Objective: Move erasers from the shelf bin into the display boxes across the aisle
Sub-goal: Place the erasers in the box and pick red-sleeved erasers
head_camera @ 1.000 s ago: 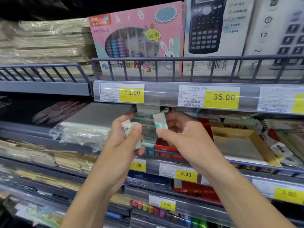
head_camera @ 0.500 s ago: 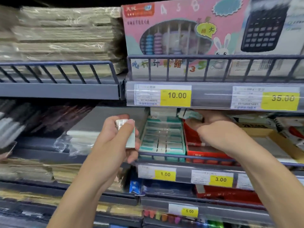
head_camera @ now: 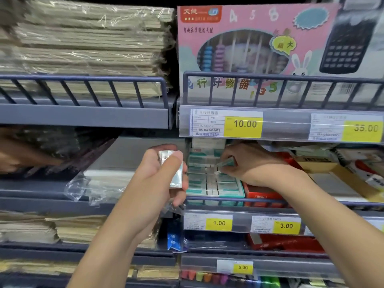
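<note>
A teal and white bin of erasers [head_camera: 214, 183] sits on the middle shelf above the 1.00 price tag. My left hand [head_camera: 158, 179] hovers in front of the shelf, left of the bin, and grips a small stack of wrapped white erasers [head_camera: 175, 173] between thumb and fingers. My right hand [head_camera: 249, 165] reaches into the bin from the right and pinches one teal-sleeved eraser [head_camera: 225, 164] at its fingertips, just above the rows of erasers.
A red box [head_camera: 261, 196] stands right of the bin, a brown tray [head_camera: 332, 177] further right. A grey rail [head_camera: 239, 200] fronts the shelf. A plastic-wrapped grey pack [head_camera: 116, 173] lies to the left. An abacus box [head_camera: 249, 50] and paper stacks [head_camera: 83, 44] fill the shelf above.
The view has swung left and closer. My right hand went from beside my left hand back into the bin and now pinches an eraser. My left hand keeps its stack.
</note>
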### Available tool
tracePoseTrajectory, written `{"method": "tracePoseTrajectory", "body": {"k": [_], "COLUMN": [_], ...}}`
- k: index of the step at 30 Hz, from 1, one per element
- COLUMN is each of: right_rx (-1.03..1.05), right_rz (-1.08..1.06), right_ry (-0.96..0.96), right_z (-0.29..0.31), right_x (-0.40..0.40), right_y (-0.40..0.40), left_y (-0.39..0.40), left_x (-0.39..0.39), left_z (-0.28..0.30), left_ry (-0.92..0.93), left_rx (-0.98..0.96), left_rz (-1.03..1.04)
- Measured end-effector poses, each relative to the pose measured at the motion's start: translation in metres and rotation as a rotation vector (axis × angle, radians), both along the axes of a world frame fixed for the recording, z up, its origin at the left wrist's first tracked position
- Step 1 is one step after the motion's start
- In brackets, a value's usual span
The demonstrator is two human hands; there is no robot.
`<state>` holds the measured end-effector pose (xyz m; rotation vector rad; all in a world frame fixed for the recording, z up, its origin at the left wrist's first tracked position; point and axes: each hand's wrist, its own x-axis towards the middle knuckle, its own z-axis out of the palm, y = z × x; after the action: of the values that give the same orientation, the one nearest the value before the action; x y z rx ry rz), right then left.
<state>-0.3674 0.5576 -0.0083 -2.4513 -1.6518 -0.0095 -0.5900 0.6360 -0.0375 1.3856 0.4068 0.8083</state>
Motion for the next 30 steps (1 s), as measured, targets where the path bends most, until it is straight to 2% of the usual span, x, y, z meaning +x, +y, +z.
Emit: {"method": "tracePoseTrajectory", "body": {"k": [3, 11, 15, 19, 20, 22, 24, 25, 27, 30], "right_rx": [-0.019, -0.031, -0.1, -0.112, -0.083, 0.067, 0.227, 0.271, 0.31, 0.328], "right_rz": [0.01, -0.026, -0.042, -0.016, 0.0, 0.043, 0.193, 0.286, 0.432, 0.485], "right_ry": [-0.045, 0.009, -0.109, -0.102, -0.042, 0.25, 0.578, 0.683, 0.832, 0.941], "right_z": [-0.001, -0.001, 0.0, 0.009, 0.011, 0.014, 0.017, 0.018, 0.019, 0.016], "right_x": [0.003, 0.001, -0.008, -0.014, -0.015, -0.02, -0.027, -0.03, -0.038, -0.047], "right_y": [0.003, 0.006, 0.011, 0.004, 0.001, -0.011, -0.022, -0.027, -0.033, -0.034], "left_y": [0.0, 0.0, -0.001, -0.004, -0.004, -0.006, -0.007, -0.007, -0.009, -0.012], "left_x": [0.0, 0.001, 0.003, 0.003, 0.003, 0.003, 0.005, 0.006, 0.008, 0.011], "left_z": [0.001, -0.001, -0.002, -0.001, 0.0, 0.0, 0.0, 0.0, -0.001, -0.002], "left_ry": [0.035, 0.079, 0.065, 0.064, 0.065, 0.062, 0.055, 0.053, 0.054, 0.062], "left_rx": [-0.002, 0.023, 0.05, 0.059, 0.06, 0.058, 0.048, 0.043, 0.038, 0.037], "left_rz": [-0.014, -0.02, -0.02, -0.038, -0.039, -0.035, -0.024, -0.021, -0.017, -0.014]}}
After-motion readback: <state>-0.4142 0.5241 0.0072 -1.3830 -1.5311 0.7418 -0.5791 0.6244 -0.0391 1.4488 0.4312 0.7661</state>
